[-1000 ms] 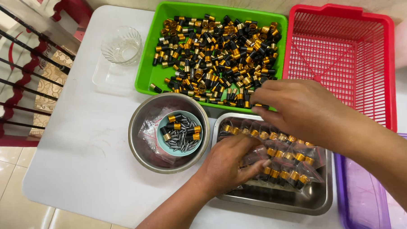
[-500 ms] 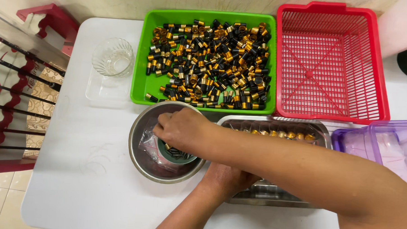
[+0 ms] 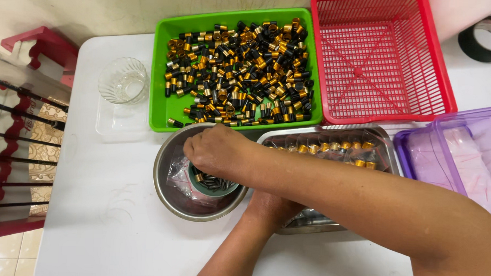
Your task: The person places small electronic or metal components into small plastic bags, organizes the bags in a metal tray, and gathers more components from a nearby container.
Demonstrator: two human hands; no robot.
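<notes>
The right hand [image 3: 218,150], fingers bunched, dips into the small cup [image 3: 214,185] inside the steel bowl [image 3: 170,192]. Its forearm hides the left hand [image 3: 273,207], grip unclear, at the steel tray [image 3: 332,138]. Green tray [image 3: 165,105], red basket [image 3: 379,61] and purple tub [image 3: 419,155] crowd close; the worktop [image 3: 106,231] lies bare on the left.

Round steel bowl [image 3: 165,189]: I note brushed metal, dull sheen.
Rectangular steel tray [image 3: 384,138]: polished metal, reflective rim.
Green rectangular plastic tray [image 3: 161,70]: glossy, smooth.
Small black-and-gold cylindrical caps [image 3: 242,72]: shiny gold metal, matt black ends.
Red mesh plastic basket [image 3: 378,66]: semi-gloss lattice.
Clear ribbed glass cup [image 3: 123,80]: transparent, glossy.
White table [image 3: 90,230]: I see smooth, matt.
</notes>
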